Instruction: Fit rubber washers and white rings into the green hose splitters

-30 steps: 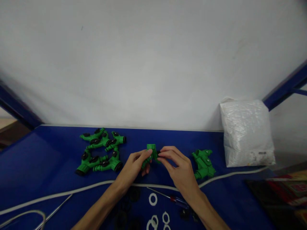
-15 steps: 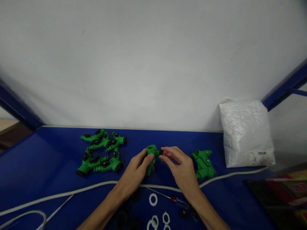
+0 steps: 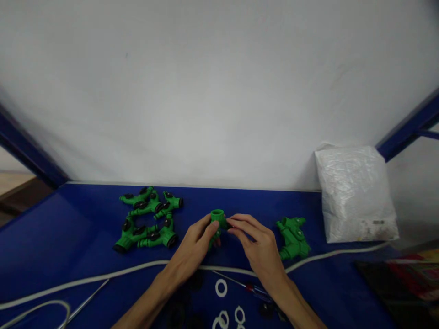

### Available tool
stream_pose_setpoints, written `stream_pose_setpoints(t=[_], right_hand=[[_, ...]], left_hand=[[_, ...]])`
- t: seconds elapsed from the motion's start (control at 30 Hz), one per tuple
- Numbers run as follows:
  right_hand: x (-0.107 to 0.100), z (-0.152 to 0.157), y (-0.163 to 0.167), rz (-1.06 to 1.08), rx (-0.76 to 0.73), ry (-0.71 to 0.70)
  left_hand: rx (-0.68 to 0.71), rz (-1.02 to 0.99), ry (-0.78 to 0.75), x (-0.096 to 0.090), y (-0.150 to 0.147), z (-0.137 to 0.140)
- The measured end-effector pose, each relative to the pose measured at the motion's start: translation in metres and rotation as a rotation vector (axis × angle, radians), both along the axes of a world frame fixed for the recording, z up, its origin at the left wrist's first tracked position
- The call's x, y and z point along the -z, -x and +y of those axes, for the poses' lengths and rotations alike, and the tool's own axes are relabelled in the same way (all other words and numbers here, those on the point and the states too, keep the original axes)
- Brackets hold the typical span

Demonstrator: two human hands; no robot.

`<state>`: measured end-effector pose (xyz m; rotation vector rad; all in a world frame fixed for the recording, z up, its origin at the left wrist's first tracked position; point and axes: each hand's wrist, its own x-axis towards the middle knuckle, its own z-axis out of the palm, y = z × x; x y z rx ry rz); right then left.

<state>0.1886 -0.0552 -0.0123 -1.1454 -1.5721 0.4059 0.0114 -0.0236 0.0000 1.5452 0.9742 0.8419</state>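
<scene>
Near the middle of the blue table, my left hand (image 3: 201, 233) is closed around a green plastic Y-shaped hose splitter (image 3: 217, 214), its round open collar facing up. The thumb presses on its near side. From the right, my right hand (image 3: 252, 230) pinches a small black knob (image 3: 229, 224) between thumb and fingertips, against the splitter's side. The fingers cover most of the knob, so I cannot tell how far it sits in. More green splitters with black knobs (image 3: 144, 208) lie in a group to the left. Green splitter bodies (image 3: 293, 240) without visible black knobs lie to the right.
A white cable (image 3: 137, 267) crosses the table in front of the splitters. Nearer lie a screwdriver (image 3: 252, 288), white rings (image 3: 221, 288) and dark small parts (image 3: 265, 310). At the back right stands a white plastic-wrapped package (image 3: 356, 194) by the wall.
My right hand has brought the black knob closer against the splitter's side. My left hand still holds the splitter. The whole view has shifted slightly.
</scene>
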Motion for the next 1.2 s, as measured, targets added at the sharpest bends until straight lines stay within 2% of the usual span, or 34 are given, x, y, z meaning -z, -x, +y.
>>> stream_pose_setpoints(t=[0.2, 0.3, 0.5, 0.8, 0.93, 1.07, 1.2], right_hand=[[0.0, -0.001, 0.001, -0.148, 0.014, -0.105], [0.001, -0.003, 0.002, -0.202, 0.02, -0.13], [0.003, -0.004, 0.006, -0.246, 0.038, -0.208], [-0.005, -0.007, 0.01, -0.169, 0.025, -0.171], [-0.008, -0.009, 0.014, -0.047, 0.0, -0.075], [-0.01, -0.012, 0.019, 0.21, -0.012, 0.209], [-0.014, -0.012, 0.02, 0.471, -0.106, 0.442]], left_hand=[[-0.032, -0.015, 0.043, -0.002, 0.0, 0.0], [-0.015, 0.021, -0.003, -0.003, -0.002, -0.001], [-0.102, 0.036, -0.131, -0.001, -0.005, -0.004], [-0.097, -0.218, 0.081, 0.005, -0.013, -0.01], [-0.117, -0.234, 0.067, 0.003, -0.014, -0.013], [-0.133, -0.132, -0.033, -0.004, -0.012, -0.017], [-0.099, -0.041, -0.08, -0.009, -0.01, -0.02]])
